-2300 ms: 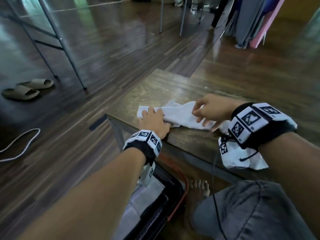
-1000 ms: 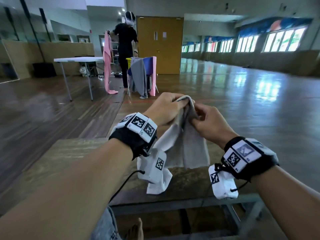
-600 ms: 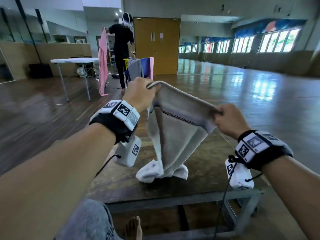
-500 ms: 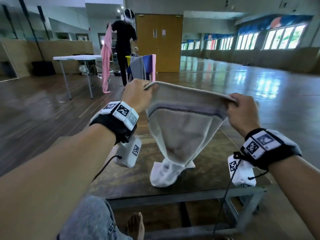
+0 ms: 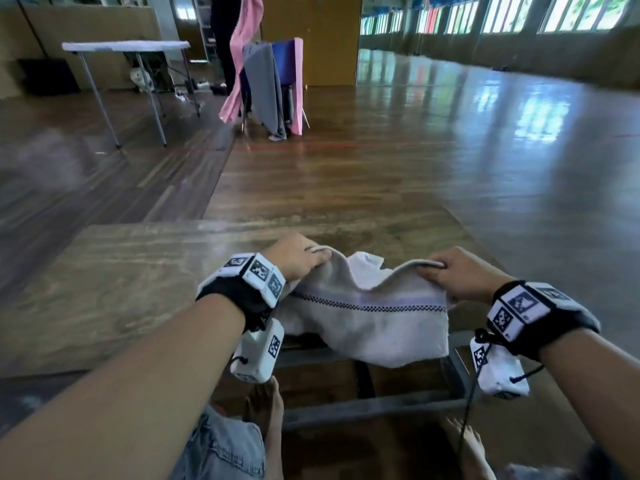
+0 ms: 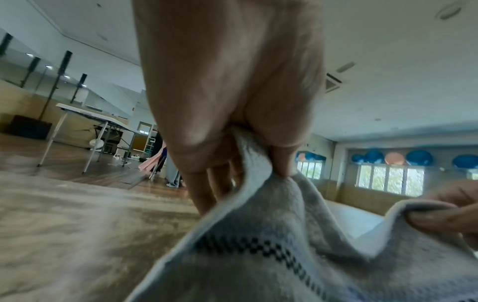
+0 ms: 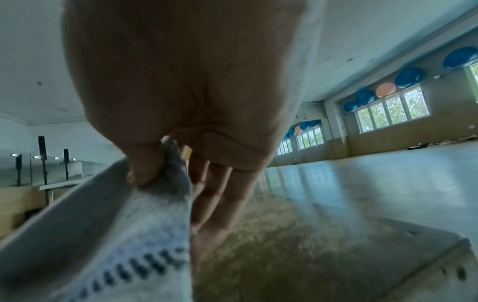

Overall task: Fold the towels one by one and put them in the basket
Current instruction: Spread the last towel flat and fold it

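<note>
You pinched the striped towel point(image 5: 363, 313) with left hand point(image 5: 294, 254) and right hand point(image 5: 457, 271); its overhanging edge could slide off the table point(image 5: 121, 289).

From my remote feed I count one towel point(image 5: 367, 317) draped over the near edge of one counter point(image 5: 121, 271), its single checked stripe point(image 5: 374, 307) running across it. Two hands are on it: one left hand point(image 5: 298, 256) and one right hand point(image 5: 457, 271), each pinching one top corner. Two wrist bands show, one per wrist. Farther back I count one white folding table point(image 5: 124, 46), one standing person point(image 5: 221, 36), one pink cloth point(image 5: 239, 64) and one grey cloth point(image 5: 265, 88). Two bare feet show below.
</note>
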`<state>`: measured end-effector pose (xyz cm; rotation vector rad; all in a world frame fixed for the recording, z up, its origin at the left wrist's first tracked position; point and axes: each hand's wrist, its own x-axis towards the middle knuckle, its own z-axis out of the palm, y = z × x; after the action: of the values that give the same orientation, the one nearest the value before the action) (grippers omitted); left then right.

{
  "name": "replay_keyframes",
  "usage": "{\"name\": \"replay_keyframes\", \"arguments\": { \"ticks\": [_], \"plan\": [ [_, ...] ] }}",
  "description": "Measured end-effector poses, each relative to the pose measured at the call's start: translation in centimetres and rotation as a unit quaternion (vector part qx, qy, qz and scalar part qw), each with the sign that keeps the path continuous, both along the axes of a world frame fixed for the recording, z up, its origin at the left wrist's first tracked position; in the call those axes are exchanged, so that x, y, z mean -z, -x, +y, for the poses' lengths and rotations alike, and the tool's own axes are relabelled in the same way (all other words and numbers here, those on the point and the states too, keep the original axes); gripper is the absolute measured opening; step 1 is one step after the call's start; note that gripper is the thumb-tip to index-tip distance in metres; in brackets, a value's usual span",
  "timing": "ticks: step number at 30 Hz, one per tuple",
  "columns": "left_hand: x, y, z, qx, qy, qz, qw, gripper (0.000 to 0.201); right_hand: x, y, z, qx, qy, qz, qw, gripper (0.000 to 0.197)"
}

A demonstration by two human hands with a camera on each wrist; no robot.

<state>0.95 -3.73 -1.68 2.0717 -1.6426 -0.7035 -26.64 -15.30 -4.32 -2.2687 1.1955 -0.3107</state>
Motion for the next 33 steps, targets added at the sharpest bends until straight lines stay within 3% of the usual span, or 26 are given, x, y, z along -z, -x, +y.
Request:
{"name": "replay_keyframes", "arguments": {
  "ticks": [3,5,8,13,16,18,20,23,26,29,33],
  "plan": [
    [3.0,0.9,-1.4,0.068,-0.089,-0.035,0.993,0.046,2.3,-0.8,0.1,-0.04,-0.051,0.014,0.998,0.023],
    [4.7,1.6,-2.5,0.119,-0.132,-0.033,0.984,0.047,3.3,-1.6,-0.1,-0.054,-0.079,0.012,0.995,0.032],
    [6.0,2.4,-4.2,0.152,-0.131,-0.022,0.98,0.043,3.9,-3.3,-0.7,-0.073,-0.09,0.06,0.992,0.039],
    [5.0,1.9,-8.0,0.171,-0.137,-0.09,0.972,0.048,2.2,-6.1,-4.0,-0.13,-0.085,0.191,0.969,0.036],
    [2.6,0.6,-10.3,0.113,-0.042,-0.065,0.991,0.046,0.2,-7.9,-7.2,-0.12,-0.009,0.174,0.977,0.039],
    [0.9,-0.3,-11.8,0.028,0.078,0.01,0.996,0.042,-1.1,-9.2,-10.1,-0.061,0.071,0.043,0.995,0.039],
    [-0.7,-1.5,-13.1,-0.063,0.213,0.03,0.975,0.038,-2.6,-10.7,-12.9,-0.022,0.152,-0.074,0.985,0.03],
    [-1.5,-4.2,-13.9,-0.158,0.345,-0.029,0.925,0.036,-4.0,-12.3,-16.0,-0.009,0.233,-0.113,0.966,0.026],
    [-0.6,-6.9,-13.5,-0.233,0.361,-0.043,0.902,0.036,-4.5,-12.4,-18.2,0.099,0.233,-0.135,0.958,0.034],
    [0.8,-8.3,-13.2,-0.239,0.295,-0.046,0.924,0.031,-4.1,-12.4,-18.7,0.098,0.205,-0.108,0.968,0.042],
    [1.8,-8.7,-13.3,-0.263,0.256,0.041,0.929,0.028,-3.0,-12.9,-18.9,0.118,0.071,-0.126,0.982,0.033]
  ]
}}
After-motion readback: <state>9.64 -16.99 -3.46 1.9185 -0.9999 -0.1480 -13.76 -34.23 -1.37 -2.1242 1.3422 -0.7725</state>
